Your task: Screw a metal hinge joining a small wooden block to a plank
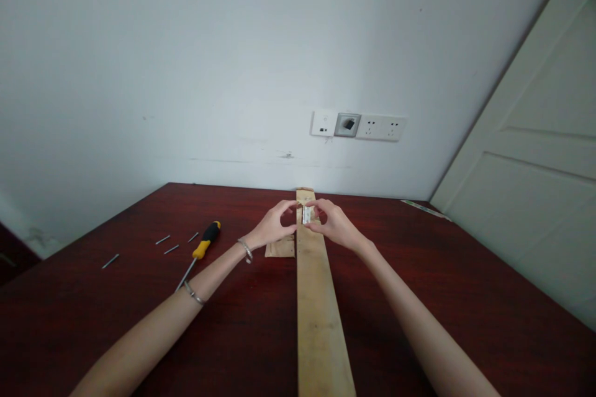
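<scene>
A small silvery metal hinge (307,215) is at the far part of a long pale wooden board (319,316). My right hand (336,223) grips it between thumb and fingertips, at its far and near edges. My left hand (274,223) curls its thumb and index finger around the hinge's left side, at the board's left edge; their exact contact with the metal is hard to make out. Under and beside my left hand lies a short wooden piece (280,249), partly covered by the hand.
On the dark red tabletop (223,335), a yellow-and-black screwdriver (200,250) lies left of my left forearm, its shaft tip running behind it. Several loose screws or nails (110,261) lie farther left. A white wall with sockets (380,128) rises behind; a pale door (535,167) stands right.
</scene>
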Demonstrator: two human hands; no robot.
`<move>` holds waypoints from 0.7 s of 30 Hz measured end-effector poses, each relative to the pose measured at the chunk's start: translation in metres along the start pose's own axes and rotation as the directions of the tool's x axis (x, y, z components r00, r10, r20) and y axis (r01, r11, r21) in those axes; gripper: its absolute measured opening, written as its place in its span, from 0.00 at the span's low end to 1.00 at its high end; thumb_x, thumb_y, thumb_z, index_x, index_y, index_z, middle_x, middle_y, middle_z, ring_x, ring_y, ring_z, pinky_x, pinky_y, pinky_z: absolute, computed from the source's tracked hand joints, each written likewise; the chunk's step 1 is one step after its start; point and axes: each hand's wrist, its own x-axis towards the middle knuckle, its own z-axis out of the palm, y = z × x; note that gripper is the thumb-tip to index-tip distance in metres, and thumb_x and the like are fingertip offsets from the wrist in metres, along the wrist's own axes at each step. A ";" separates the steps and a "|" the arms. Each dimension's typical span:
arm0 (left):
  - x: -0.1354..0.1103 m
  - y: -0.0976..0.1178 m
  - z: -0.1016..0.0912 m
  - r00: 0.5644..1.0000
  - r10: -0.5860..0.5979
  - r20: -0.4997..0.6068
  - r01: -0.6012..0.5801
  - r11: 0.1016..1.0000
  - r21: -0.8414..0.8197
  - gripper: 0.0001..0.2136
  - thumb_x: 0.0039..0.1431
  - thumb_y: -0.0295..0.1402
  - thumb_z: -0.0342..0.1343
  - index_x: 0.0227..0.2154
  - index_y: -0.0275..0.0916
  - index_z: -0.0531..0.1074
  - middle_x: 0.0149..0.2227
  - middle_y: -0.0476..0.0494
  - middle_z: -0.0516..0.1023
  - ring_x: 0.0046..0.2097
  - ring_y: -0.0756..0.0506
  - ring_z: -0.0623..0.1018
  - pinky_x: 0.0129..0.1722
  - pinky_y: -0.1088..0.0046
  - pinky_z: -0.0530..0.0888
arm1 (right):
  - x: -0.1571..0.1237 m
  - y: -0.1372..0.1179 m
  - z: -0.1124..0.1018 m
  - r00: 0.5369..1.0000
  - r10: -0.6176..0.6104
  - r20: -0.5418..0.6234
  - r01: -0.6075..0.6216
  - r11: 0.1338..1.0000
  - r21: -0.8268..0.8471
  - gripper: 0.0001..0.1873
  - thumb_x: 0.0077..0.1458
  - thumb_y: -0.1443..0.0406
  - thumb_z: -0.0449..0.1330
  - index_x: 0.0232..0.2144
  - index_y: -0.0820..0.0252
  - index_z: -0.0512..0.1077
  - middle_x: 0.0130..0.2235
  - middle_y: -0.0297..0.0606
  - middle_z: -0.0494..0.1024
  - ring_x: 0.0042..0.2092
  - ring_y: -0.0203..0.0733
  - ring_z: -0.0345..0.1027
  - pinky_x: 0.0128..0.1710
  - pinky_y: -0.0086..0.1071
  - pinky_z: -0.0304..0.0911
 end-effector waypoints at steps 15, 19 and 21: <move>0.003 0.007 -0.013 0.970 0.192 0.148 -0.224 0.944 0.244 0.21 0.49 0.35 0.62 0.47 0.40 0.70 0.52 0.38 0.67 0.55 0.41 0.67 0.56 0.61 0.63 | 0.000 -0.002 -0.001 0.997 -0.036 0.062 0.035 0.999 0.006 0.20 0.45 0.62 0.65 0.43 0.58 0.71 0.31 0.34 0.66 0.35 0.39 0.60 0.38 0.33 0.58; 0.006 0.019 -0.023 0.964 0.143 0.225 -0.208 0.930 0.304 0.20 0.49 0.36 0.62 0.47 0.41 0.72 0.52 0.39 0.67 0.55 0.40 0.67 0.56 0.61 0.62 | -0.001 -0.003 0.001 0.998 -0.012 0.057 0.011 1.000 0.009 0.20 0.45 0.62 0.66 0.42 0.58 0.71 0.31 0.34 0.66 0.35 0.38 0.60 0.38 0.33 0.59; 0.006 0.022 -0.025 0.963 0.122 0.239 -0.199 0.922 0.332 0.20 0.50 0.36 0.61 0.48 0.42 0.71 0.53 0.39 0.66 0.56 0.40 0.66 0.56 0.61 0.62 | -0.001 -0.003 0.002 0.999 -0.005 0.051 0.004 1.000 0.019 0.19 0.45 0.62 0.65 0.42 0.58 0.71 0.32 0.34 0.66 0.35 0.39 0.61 0.38 0.33 0.59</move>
